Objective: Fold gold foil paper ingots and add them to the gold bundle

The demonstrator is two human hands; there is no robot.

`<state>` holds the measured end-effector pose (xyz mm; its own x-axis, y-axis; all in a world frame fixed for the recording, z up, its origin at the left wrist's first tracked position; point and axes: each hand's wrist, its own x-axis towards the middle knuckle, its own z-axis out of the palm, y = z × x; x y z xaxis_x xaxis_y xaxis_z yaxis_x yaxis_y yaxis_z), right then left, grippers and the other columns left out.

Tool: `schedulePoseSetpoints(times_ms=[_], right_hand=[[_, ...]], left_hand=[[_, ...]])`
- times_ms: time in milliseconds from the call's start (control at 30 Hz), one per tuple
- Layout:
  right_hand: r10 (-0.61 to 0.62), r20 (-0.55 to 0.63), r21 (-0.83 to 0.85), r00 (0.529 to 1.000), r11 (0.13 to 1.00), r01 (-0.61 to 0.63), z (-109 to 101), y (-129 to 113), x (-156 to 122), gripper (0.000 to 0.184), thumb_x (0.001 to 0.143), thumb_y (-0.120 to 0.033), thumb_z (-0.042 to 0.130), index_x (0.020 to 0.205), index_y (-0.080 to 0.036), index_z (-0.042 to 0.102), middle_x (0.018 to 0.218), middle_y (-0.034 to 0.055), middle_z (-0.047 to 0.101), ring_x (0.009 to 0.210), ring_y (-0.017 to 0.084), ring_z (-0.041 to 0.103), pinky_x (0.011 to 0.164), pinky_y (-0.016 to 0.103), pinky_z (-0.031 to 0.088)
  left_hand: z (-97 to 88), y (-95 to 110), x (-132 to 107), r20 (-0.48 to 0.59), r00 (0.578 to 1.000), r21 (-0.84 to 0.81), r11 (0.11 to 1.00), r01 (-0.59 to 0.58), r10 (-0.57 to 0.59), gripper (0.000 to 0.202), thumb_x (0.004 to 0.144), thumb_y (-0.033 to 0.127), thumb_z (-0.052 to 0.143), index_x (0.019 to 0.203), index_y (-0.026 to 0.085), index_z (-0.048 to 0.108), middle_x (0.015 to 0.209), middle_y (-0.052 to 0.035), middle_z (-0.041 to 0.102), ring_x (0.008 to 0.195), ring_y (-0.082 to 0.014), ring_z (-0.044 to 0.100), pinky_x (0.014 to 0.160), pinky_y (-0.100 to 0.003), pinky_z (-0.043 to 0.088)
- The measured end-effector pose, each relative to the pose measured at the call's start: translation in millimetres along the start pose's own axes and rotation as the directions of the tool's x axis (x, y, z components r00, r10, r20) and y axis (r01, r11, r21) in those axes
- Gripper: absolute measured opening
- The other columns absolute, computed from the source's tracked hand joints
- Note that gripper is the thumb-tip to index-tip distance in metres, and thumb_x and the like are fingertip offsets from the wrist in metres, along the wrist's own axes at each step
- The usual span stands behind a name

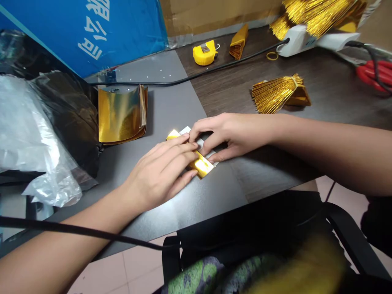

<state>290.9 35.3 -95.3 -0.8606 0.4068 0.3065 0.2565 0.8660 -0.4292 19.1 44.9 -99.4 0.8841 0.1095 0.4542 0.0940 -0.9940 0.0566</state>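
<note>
A left hand (159,173) lies open and nearly flat, its fingers slightly spread, across a folded strip of gold foil paper (200,165) on a grey sheet (171,108) at the centre of the frame. The right hand (229,136), reaching in from the right, is half curled, with its thumb and fingers pinching the strip from either side. The strip's mirror-bright gold face shows at both ends of the left fingers, and a matte white backing shows beside the right fingertips.

Upper left of the strip, a curled stack of gold foil sheets (122,114) stands beside a glossy black bag (70,118) and crinkled clear plastic (29,141). Upper right, on a dark wood-grain tabletop (324,73), a fan-shaped bundle of thin gold strips (274,94) lies bound at its narrow end near a folded gold piece (239,41) and a yellow tape measure (204,53). Further along are a white power strip (295,41), more gold strips (315,12), and red-handled scissors (373,73) under a black cable (375,71).
</note>
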Motion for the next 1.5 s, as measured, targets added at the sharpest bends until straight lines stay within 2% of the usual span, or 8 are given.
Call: schedulePoseSetpoints(times_ms=[100,233,333,433,533,700,1000,1500], right_hand=[[0.011,-0.004,0.007,1.0,1.0,-0.011,1.3,1.9,-1.1,0.018,0.101,-0.03,0.063,0.108,-0.017,0.074,0.123,0.0096,0.063,0.12,0.018,0.061,0.106,0.033,0.049],[0.008,-0.046,0.042,0.999,0.999,-0.006,3.2,4.8,-1.4,0.018,0.099,-0.034,0.067,0.101,-0.016,0.072,0.119,0.0073,0.067,0.119,0.019,0.062,0.107,0.035,0.049],[0.01,-0.038,0.023,0.999,1.0,-0.009,1.4,4.6,-2.1,0.018,0.099,-0.032,0.066,0.1,-0.015,0.072,0.12,0.0084,0.066,0.116,0.018,0.064,0.104,0.033,0.05],[0.024,-0.028,0.011,0.999,1.0,-0.024,-1.1,4.2,-3.0,0.017,0.099,-0.031,0.066,0.103,-0.016,0.072,0.123,0.0084,0.064,0.116,0.017,0.063,0.103,0.032,0.05],[0.038,-0.048,0.031,0.998,0.999,-0.037,-1.4,5.7,-3.6,0.018,0.098,-0.032,0.067,0.103,-0.015,0.07,0.12,0.0071,0.065,0.115,0.017,0.064,0.102,0.031,0.051],[0.072,-0.072,0.001,0.995,0.997,-0.072,-0.3,8.5,-5.0,0.023,0.098,-0.038,0.067,0.093,-0.017,0.07,0.116,0.0045,0.067,0.117,0.018,0.063,0.103,0.033,0.052],[0.051,-0.026,-0.032,0.998,0.998,-0.052,-4.4,6.1,-8.4,0.018,0.101,-0.032,0.062,0.096,-0.019,0.073,0.118,0.0033,0.067,0.122,0.02,0.062,0.106,0.036,0.051],[0.097,-0.052,-0.06,0.994,0.993,-0.1,1.6,7.2,-10.7,0.03,0.102,-0.049,0.06,0.097,-0.023,0.074,0.109,0.0029,0.064,0.123,0.022,0.06,0.105,0.038,0.049]], left_hand=[[1.5,0.2,0.4,0.0,1.0,0.015,1.0,-0.018,0.018,0.028,0.091,0.019,0.073,0.115,0.009,0.065,0.133,-0.0184,0.063,0.132,-0.0317,0.061,0.111,-0.045,0.056],[2.1,0.7,2.4,-0.049,0.998,0.007,1.0,-0.027,0.028,0.026,0.09,0.019,0.074,0.114,0.011,0.067,0.12,-0.0156,0.065,0.126,-0.0303,0.063,0.106,-0.045,0.058],[-0.4,1.2,4.3,-0.001,1.0,0.034,0.999,-0.028,0.028,0.026,0.091,0.02,0.073,0.115,0.012,0.067,0.111,-0.0129,0.069,0.116,-0.0285,0.066,0.097,-0.044,0.059],[-2.8,1.3,5.1,0.048,0.998,0.045,0.998,-0.033,0.031,0.028,0.093,0.022,0.071,0.119,0.012,0.066,0.112,-0.0123,0.07,0.111,-0.0268,0.068,0.094,-0.044,0.057],[-3.2,1.0,4.8,0.057,0.998,0.04,0.998,-0.037,0.035,0.029,0.093,0.022,0.07,0.12,0.012,0.066,0.115,-0.0125,0.071,0.113,-0.0272,0.068,0.093,-0.043,0.056],[-2.3,0.7,4.4,0.072,0.997,0.05,0.998,-0.036,0.032,0.029,0.094,0.022,0.069,0.122,0.015,0.066,0.118,-0.0118,0.07,0.117,-0.0275,0.067,0.091,-0.042,0.056],[-2.3,-0.2,4.3,0.12,0.992,0.07,0.996,-0.056,0.047,0.031,0.095,0.024,0.068,0.126,0.019,0.068,0.124,-0.0105,0.069,0.116,-0.0283,0.064,0.091,-0.043,0.054],[-1.5,0.2,5.3,0.155,0.987,0.056,0.997,-0.05,0.041,0.029,0.097,0.025,0.063,0.125,0.02,0.07,0.127,-0.0094,0.069,0.119,-0.0278,0.061,0.095,-0.044,0.05]])
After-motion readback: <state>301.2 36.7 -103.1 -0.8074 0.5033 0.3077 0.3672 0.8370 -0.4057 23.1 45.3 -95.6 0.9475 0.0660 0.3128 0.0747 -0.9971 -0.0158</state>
